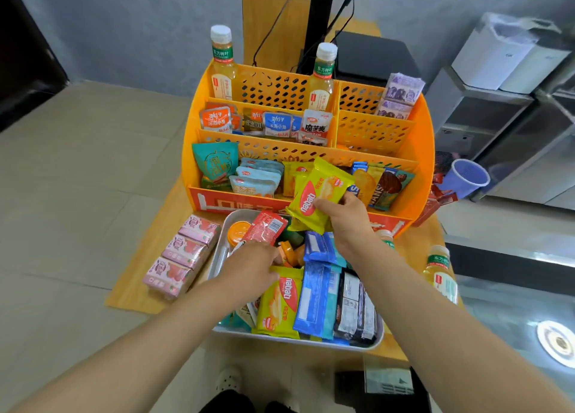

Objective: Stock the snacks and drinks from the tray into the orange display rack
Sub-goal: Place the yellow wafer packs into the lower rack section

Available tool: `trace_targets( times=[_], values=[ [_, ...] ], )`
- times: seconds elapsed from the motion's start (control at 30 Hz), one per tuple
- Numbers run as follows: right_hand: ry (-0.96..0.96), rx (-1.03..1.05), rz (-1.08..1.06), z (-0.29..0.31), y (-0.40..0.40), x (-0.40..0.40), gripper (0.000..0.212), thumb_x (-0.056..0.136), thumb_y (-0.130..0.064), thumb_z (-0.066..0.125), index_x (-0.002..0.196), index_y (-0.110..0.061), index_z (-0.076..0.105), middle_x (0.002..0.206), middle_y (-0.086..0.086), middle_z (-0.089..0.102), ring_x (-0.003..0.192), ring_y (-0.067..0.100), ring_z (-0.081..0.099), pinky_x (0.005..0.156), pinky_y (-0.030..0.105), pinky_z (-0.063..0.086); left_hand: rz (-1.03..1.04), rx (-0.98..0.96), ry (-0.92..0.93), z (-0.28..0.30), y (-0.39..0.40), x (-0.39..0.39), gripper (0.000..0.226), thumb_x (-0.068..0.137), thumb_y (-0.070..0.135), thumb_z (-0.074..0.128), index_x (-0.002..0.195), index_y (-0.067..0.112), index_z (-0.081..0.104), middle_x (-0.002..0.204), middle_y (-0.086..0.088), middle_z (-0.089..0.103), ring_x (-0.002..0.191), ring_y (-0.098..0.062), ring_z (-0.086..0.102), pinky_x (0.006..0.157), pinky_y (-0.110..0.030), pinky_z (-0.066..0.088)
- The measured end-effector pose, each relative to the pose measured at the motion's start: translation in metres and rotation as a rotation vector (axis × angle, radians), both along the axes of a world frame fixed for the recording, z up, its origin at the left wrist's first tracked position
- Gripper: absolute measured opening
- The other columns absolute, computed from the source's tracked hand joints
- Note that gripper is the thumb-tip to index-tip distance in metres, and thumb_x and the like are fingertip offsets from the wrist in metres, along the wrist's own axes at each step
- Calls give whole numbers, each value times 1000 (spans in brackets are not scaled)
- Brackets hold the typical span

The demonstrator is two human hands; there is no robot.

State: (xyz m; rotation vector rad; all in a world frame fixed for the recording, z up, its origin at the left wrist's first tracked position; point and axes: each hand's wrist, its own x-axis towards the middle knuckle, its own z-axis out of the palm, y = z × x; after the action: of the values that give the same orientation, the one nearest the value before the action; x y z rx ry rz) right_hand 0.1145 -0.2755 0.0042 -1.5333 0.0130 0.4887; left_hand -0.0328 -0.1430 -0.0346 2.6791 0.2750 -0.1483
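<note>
right hand grips yellow wafer pack | long axis tilts toward front compartment of rack (just beyond your fingers) | left hand pinches red packet

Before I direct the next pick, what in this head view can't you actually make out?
- Left hand fingertips: buried among tray items, so its grasp is unclear.
- Rack front label: covered by the yellow wafer pack and right hand.
- Tray's lower layers: hidden under stacked packets.
- Rack's middle right compartment: contents hidden behind its perforated wall.
- Bottle at right: its base is hidden by the right forearm.
</note>
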Motion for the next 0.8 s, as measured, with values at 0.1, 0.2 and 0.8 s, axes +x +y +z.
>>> trace_targets(
  times=[0.1,0.2,0.8],
  values=[
    [57,29,10,-3,-2,0,21,81,-10,79,98,-14,67,98,8,76,89,28,74,79,45,60,28,-173,45,3,3,1,6,87,18,65,90,20,70,94,0,69,89,-17,61,69,-26,46],
    [151,145,52,0,-5,2,26,81,-5,76,105,-7,66,102,13,76,92,31,73,79,45,60,127,-444,14,11,15,0,11,90,15,64,81,21,63,85,0,64,81,-16,60,65,-26,48],
    [-1083,-800,1164,61,49,-27,45,85,-8,65,123,-33,65,129,4,46,118,26,35,96,47,39,738,-1190,84,41,74,35,43,90,46,63,113,9,67,101,-19,73,94,-37,70,88,-53,54]
  ],
)
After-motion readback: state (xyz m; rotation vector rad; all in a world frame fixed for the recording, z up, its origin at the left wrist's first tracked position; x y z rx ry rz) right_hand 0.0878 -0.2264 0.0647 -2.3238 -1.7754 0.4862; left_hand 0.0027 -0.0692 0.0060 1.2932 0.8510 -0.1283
